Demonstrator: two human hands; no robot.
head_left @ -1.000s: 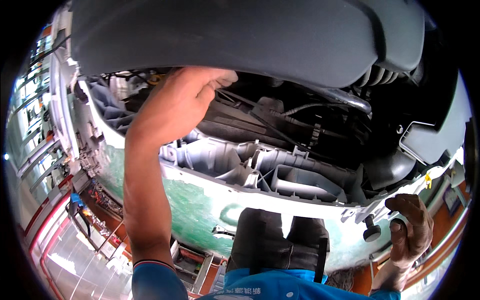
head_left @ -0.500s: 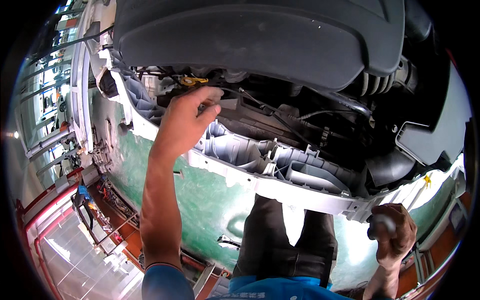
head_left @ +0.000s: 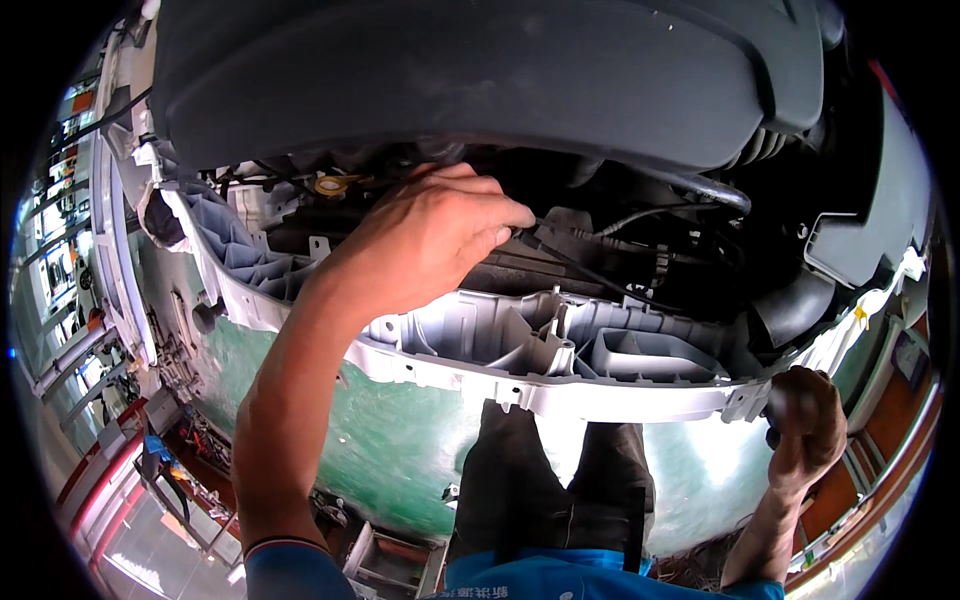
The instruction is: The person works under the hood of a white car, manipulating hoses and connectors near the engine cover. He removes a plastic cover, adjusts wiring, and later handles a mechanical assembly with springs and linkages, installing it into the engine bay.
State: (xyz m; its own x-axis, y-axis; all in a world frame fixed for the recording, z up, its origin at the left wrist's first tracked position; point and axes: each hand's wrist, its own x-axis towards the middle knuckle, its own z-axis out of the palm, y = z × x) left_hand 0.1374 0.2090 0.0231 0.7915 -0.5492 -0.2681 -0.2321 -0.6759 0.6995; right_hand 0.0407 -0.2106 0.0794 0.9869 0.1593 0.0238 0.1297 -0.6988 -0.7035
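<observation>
From the left, a yellow loop handle (head_left: 350, 182) sits toward 10 o'clock, a flat, smooth ring against dark, dusty parts. Half a second ago the left hand (head_left: 430, 235) was just below it; now that hand lies at 11 o'clock near the centre, farther right, its thumb and forefinger brought close together at the upper end of a thin dark rod (head_left: 580, 262). That suggests attention is now on the rod, though I cannot tell whether the fingers grip it or only touch it. The rod slants from there toward 4 o'clock, slim and matt, across the dim bay.

At 12 o'clock bulges a broad cover (head_left: 450, 80) of fine-grained dark plastic with rounded edges. Below the bay, a pale grey frame (head_left: 640, 400) curves from 9 o'clock through 6 to 4, its stiff ribs forming open pockets, over a glossy green floor (head_left: 390, 450) at 7 o'clock.

At 3 o'clock bends a smooth black duct (head_left: 795, 310). The right hand (head_left: 810, 425), near 4 o'clock, remains curled beside the frame's right end; blur hides what, if anything, it holds. Above the duct stands an angular grey box (head_left: 865, 220).
</observation>
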